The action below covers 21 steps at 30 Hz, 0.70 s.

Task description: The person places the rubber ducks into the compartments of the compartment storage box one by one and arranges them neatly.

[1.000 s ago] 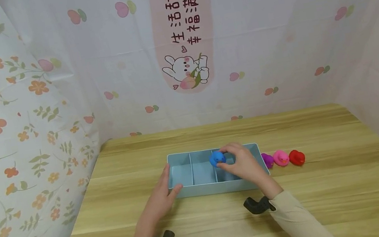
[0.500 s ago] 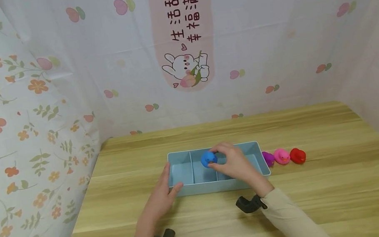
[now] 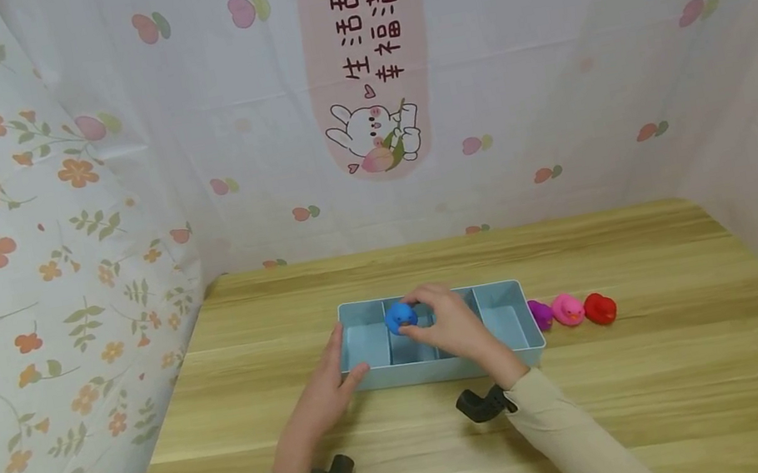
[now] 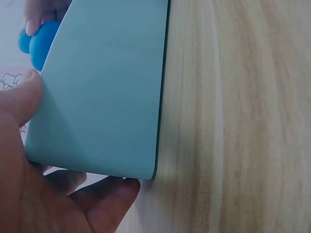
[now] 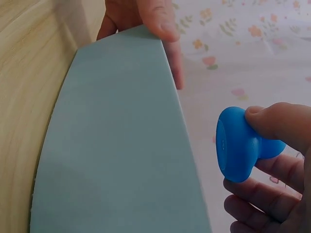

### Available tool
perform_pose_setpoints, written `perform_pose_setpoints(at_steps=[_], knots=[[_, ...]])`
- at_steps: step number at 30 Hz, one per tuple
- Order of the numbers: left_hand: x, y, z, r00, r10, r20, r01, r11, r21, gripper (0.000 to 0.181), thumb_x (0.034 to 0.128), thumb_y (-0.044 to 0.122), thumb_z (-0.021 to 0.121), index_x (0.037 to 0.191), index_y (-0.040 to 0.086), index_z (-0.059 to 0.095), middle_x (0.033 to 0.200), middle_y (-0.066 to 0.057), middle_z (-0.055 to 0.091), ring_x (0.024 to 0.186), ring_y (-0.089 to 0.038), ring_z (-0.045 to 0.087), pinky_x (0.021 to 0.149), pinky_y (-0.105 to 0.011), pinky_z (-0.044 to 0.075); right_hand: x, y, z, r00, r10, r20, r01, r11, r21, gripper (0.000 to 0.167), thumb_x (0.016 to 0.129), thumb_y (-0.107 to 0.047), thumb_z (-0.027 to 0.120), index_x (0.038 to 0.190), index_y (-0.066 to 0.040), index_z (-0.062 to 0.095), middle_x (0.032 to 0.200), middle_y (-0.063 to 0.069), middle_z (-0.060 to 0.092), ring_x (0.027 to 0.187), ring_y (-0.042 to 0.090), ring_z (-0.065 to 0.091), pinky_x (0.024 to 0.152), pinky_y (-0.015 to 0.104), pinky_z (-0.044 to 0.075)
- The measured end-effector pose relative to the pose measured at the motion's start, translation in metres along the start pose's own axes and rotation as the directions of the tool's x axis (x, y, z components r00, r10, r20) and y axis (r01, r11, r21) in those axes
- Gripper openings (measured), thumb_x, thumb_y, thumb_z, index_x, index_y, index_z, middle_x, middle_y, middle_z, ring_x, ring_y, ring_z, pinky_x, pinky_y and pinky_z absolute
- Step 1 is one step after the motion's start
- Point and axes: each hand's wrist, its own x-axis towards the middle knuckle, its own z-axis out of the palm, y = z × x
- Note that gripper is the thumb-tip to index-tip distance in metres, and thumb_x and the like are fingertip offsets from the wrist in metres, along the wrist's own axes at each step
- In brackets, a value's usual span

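Note:
Above the second compartment from the left of a light blue divided box (image 3: 418, 373), my right hand (image 3: 452, 327) pinches a blue rubber duck (image 3: 400, 318) between thumb and fingers. The right wrist view shows the duck's flat underside turned toward the box, with the thumb on one side and fingers on the other. My left hand (image 3: 320, 392) holds the box's left end, its thumb over the front rim and its fingers along the end wall. Part of the box's interior is hidden behind my right hand.
Just past the box's right end, a purple duck (image 3: 541, 315), a pink duck (image 3: 569, 309) and a red duck (image 3: 601, 308) sit in a row on the wooden table (image 3: 691, 367). Patterned cloth (image 3: 242, 151) hangs behind and at the sides.
My right hand has carried the blue duck leftward over the box, from near the second divider to the second compartment. The left hand stays at the box's left end.

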Motion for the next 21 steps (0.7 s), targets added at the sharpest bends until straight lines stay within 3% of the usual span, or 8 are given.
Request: perform_pose_setpoints(at_steps=[9,15,21], knots=[[0.0,0.0,-0.001,1.0,-0.001,0.011,0.001,1.0,-0.028,0.077,0.0982,0.032,0.053,0.154,0.006,0.006,0.159,-0.016,0.012,0.145,-0.033,0.018,0.117,-0.05,0.02,0.007,-0.006,0.005,1.0,-0.016,0.022,0.015,1.0,0.012,0.033,0.079,-0.024,0.079,0.108,-0.01,0.068,0.109,0.004,0.066,0.108,0.027,0.057,0.093,0.047,0.049],[0.0,-0.003,0.0,1.0,0.004,0.018,-0.004,0.999,-0.038,0.077,0.0986,0.032,0.052,0.154,0.006,0.005,0.159,-0.016,0.011,0.145,-0.033,0.017,0.117,-0.05,0.02,0.013,-0.008,0.013,0.999,-0.04,0.019,0.04,0.999,-0.004,0.033,0.079,-0.023,0.079,0.106,-0.008,0.069,0.107,0.006,0.067,0.099,0.028,0.057,0.083,0.041,0.05],[0.0,-0.004,0.0,1.0,0.006,0.024,-0.005,0.999,-0.035,0.078,0.0987,0.033,0.052,0.154,0.006,0.004,0.16,-0.015,0.01,0.145,-0.033,0.017,0.117,-0.05,0.02,0.019,-0.008,0.023,0.999,-0.044,0.032,0.045,0.998,-0.032,0.034,0.079,-0.023,0.079,0.107,-0.007,0.069,0.11,0.008,0.068,0.103,0.032,0.055,0.084,0.043,0.048]])
